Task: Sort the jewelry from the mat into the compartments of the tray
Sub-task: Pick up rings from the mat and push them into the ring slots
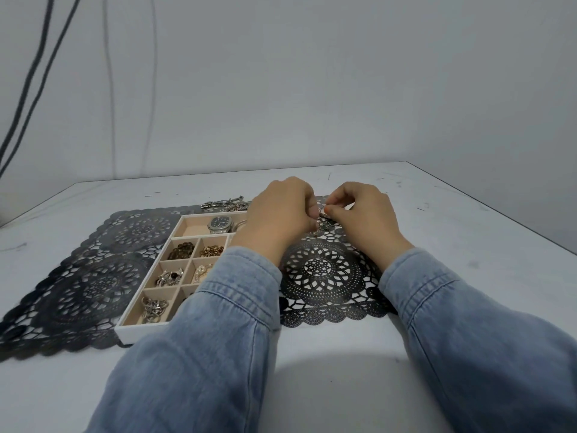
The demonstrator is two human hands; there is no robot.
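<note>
Hands meet above the mat [324, 270]. The tray [140, 331] lies to the left. The left hand [278, 214], nearer it, and the right hand [365, 217] both pinch one small dark jewelry piece [324, 218] between them. It likely needs to travel leftward.

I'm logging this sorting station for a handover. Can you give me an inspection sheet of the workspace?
Surface: white table, scuffed with dark marks; black lace-pattern mat lies on it.
Job's things: tray on the mat's left part; watch in its long far compartment; sorted jewelry in the small compartments; silver chains on the mat beyond the tray.
Clutter: nothing seen.
Grippers: left hand and right hand both pinch a small dark piece above the mat.
Cables: dark cables hang by the wall, left.
Surroundings: plain grey wall.
</note>
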